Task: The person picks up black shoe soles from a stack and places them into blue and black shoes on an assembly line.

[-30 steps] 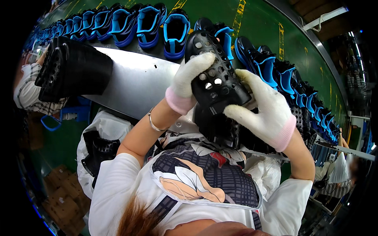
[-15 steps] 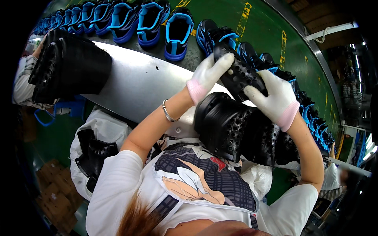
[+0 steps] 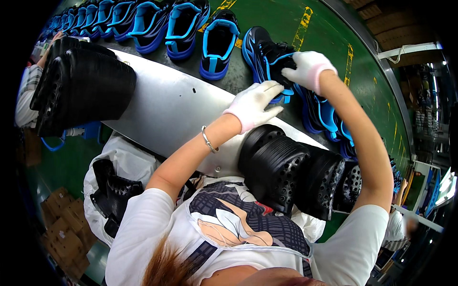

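Note:
A black sneaker with blue lining [image 3: 260, 50] stands on the dark surface beyond the metal ledge. My right hand [image 3: 309, 70], in a white glove with a pink cuff, closes on its collar and tongue from the right. Just short of the heel is my left hand [image 3: 254, 106], also gloved, fingers stretched toward the sneaker and thumb apart; it holds nothing. Nearest below my hands, nested black perforated plastic pieces [image 3: 279, 167] lie along the ledge. The sneaker's opening is dark and partly covered by my right hand, so its inside cannot be made out.
A long row of matching sneakers [image 3: 180, 28] runs off to the left, and more sneakers [image 3: 329, 117] continue right. A tall black stack [image 3: 88, 81] stands on the metal ledge [image 3: 164, 97]. Black pieces [image 3: 117, 188] lie in a white bag; cardboard boxes [image 3: 67, 236] are below.
The black perforated piece has left my hands' grip and no longer shows between them. My right hand has moved up and left onto the sneaker; my left hand is lower, with spread fingers.

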`<state>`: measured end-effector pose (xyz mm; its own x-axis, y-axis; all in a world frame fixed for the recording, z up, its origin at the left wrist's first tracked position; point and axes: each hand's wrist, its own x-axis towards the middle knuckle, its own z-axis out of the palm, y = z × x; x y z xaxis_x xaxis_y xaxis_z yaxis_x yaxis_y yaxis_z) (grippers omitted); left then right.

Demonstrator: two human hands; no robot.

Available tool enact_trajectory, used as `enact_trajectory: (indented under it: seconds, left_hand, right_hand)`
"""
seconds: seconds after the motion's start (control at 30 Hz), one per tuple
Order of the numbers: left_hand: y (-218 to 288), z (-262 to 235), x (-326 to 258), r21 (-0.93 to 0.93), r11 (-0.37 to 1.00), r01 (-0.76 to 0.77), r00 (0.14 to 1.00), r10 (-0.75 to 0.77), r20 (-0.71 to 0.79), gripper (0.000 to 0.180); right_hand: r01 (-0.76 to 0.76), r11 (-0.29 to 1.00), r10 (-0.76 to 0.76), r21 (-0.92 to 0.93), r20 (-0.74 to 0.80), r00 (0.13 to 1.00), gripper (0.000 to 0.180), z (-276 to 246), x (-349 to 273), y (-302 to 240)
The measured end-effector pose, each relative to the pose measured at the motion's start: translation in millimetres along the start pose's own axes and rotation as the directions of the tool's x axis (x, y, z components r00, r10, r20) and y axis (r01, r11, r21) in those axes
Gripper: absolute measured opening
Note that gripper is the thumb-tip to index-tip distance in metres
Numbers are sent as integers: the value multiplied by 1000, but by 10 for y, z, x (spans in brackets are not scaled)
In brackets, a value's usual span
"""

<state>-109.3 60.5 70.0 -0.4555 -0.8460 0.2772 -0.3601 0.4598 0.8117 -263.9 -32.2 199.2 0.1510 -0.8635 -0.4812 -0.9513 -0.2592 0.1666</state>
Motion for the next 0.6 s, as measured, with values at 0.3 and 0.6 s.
enact_trajectory:
  seconds: [0.3,0.6]
  left_hand:
    - [-51,65,761,365,888,279,735,-443,514,33]
    - [-57,55,853,411,843,347,661,-531,530,35]
  right_hand:
    - [-105,952,107,287,9,994,43,263,382,-291]
    - [-106,993,103,42,59,993,33,615,810,-340]
